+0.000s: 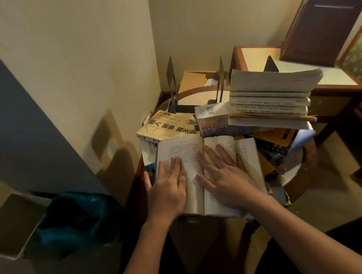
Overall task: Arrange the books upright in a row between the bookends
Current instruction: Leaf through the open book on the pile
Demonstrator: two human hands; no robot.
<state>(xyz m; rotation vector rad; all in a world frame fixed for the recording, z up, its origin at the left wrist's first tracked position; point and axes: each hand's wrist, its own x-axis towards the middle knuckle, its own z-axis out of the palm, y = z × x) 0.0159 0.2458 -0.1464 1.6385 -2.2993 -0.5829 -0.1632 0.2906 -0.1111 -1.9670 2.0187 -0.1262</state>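
Observation:
An open book [189, 152] lies flat at the near edge of a small round table [305, 180]. My left hand [167, 189] rests flat on its left page and my right hand [223, 177] lies flat on its right page, fingers spread. Behind it a yellow-covered book [169, 126] lies flat beside a book with a barcode [213, 118]. A stack of several open books [271, 99] sits at the right. Two thin dark bookends [171, 78] [221, 76] stand upright at the table's back with nothing between them.
More books [277, 144] lie jumbled under the stack on the right. A desk [329, 78] with a dark wooden box [324, 26] stands behind on the right. A bin with a teal bag [76, 219] sits on the floor at left. Walls close in behind.

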